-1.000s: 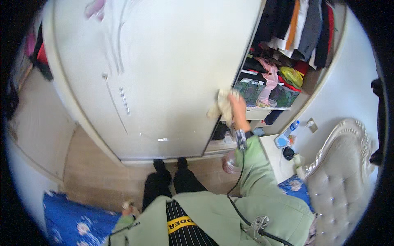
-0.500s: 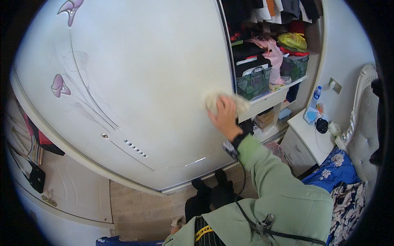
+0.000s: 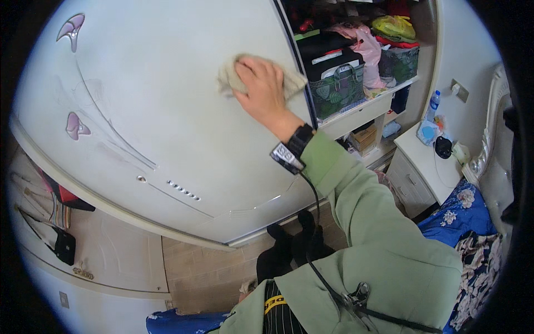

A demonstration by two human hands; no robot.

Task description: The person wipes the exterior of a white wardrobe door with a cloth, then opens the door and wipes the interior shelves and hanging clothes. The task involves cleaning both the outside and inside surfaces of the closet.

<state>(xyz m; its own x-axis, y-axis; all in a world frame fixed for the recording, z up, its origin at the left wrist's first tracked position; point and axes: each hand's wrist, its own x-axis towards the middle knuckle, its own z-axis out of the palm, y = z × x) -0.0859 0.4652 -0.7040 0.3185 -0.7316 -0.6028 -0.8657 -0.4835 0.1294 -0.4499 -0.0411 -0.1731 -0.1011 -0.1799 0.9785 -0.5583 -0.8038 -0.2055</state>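
I'm seeing right hand [image 3: 264, 93] clamping beige cloth [image 3: 292, 83] on wardrobe door [image 3: 183, 106], corner reaching door's edge, possibly snagging there (loose end hanging out). Left hand [image 3: 243, 297], off door: can't tell grip.

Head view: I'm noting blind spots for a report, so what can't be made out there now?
All in the head view:
Left hand: mostly hidden by the green jacket; its grip can't be told.
Pale cloth: its middle is covered by the right hand.
Wardrobe door: its top is cut off by the upper edge.
Headboard: its right side is lost in the dark rim.
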